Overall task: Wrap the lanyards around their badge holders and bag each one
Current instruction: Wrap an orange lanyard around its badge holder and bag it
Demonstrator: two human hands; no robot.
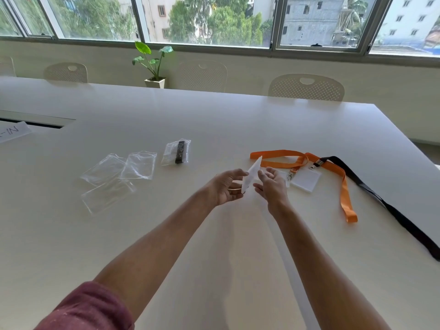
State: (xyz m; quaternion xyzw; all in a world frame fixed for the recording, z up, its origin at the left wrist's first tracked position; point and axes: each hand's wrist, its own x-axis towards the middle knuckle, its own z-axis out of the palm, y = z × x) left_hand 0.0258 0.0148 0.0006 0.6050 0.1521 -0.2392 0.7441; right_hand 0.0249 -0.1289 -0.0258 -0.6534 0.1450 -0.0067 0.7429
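My left hand (226, 186) pinches a clear badge holder (252, 173) by its lower edge and holds it tilted above the table. My right hand (271, 184) hovers just right of the holder with relaxed fingers, apart from it. An orange lanyard (342, 184) lies spread on the table to the right, its clip beside a second badge holder (306, 180). A black lanyard (390, 208) runs along the right table edge. One clear bag (176, 152) holds a wrapped black lanyard. Three empty clear bags (112, 177) lie at the left.
The white table (214, 246) has a cable slot (35, 122) and a paper sheet (12, 133) at the far left. Chairs (307, 88) and a potted plant (152, 67) stand beyond the far edge.
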